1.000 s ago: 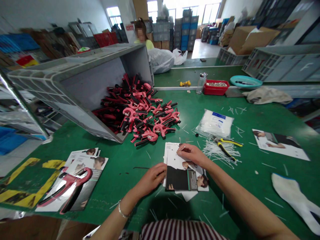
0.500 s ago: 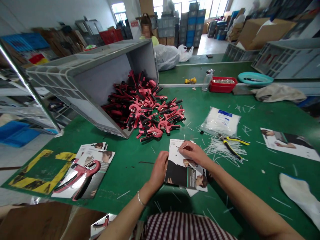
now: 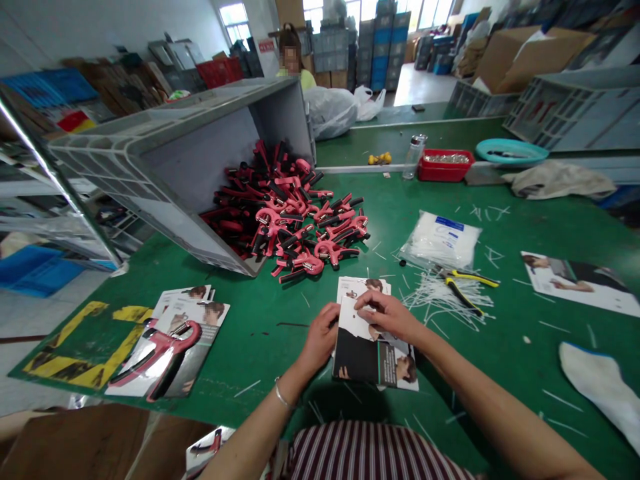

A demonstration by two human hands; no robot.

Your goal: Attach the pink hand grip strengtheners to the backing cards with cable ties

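A: "Spotted what at the far left?"

B: "Saw scuffed yellow-and-black tape point(image 3: 60, 373) stuck to the smooth green surface point(image 3: 260, 307), then glossy printed cards point(image 3: 203, 347) bearing a large pink-and-black spring grip point(image 3: 159, 340)."

A: "And further along?"

B: "Noted a ribbed grey plastic crate point(image 3: 107, 153) tipped on its side, with a jumble of hooked pink-and-black grips point(image 3: 290, 227) heaped in and before its mouth."

A: "Made out the left hand point(image 3: 320, 337)?"

B: "Saw its fingers curled at the left edge of the card stack point(image 3: 357, 360); could not tell whether gripping or merely steadying."

A: "Found the stack where?"

B: "On the surface between both hands, slightly out of line. Looked light, thin and fairly stiff, probably slick, easy to crease at the corners; seemed best held by opposite edges."

A: "And the right hand point(image 3: 387, 312)?"

B: "Saw finger and thumb drawn nearly together over the top card's white part. Could not tell whether pinching anything."

A: "Past that?"

B: "Noticed a crinkly clear bag point(image 3: 443, 240), a tangle of thin white plastic ties point(image 3: 435, 300), yellow-and-black pliers point(image 3: 473, 277), a flat card point(image 3: 580, 283) and limp white fabric point(image 3: 595, 373), perhaps a glove."
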